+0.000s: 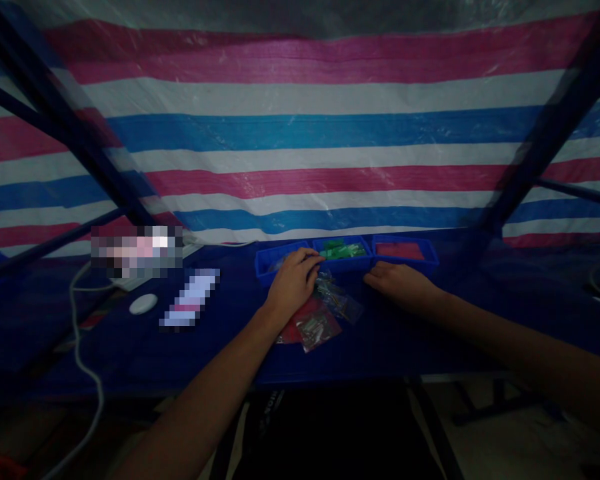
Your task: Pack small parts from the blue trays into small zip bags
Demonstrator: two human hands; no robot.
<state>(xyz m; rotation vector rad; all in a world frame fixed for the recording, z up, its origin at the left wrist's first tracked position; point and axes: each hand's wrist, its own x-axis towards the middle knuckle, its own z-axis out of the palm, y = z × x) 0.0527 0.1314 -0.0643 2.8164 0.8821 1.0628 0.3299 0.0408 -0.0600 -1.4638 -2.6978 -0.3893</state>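
Note:
My left hand (294,281) reaches over the front of the left blue bin (265,262), fingers loosely bent and apart, with nothing visible in them. Just beside it, clear plastic bags (343,303) with small parts lie on the blue table. A red-tinted bag (319,328) with small metallic pieces is nearer to me. My right hand (400,285) rests in front of the right blue bin (431,252), fingers curled in; whatever they may hold is hidden. Green pieces (341,250) fill the middle bin, and flat red items (399,251) are in the right one.
To the left are a blurred-out phone-like object (193,298), a round white object (143,304), and a pixelated item (135,252) on a white base. A white cable (83,360) hangs over the table's left side. Striped sheeting (310,133) and blue frame bars (560,133) enclose the back.

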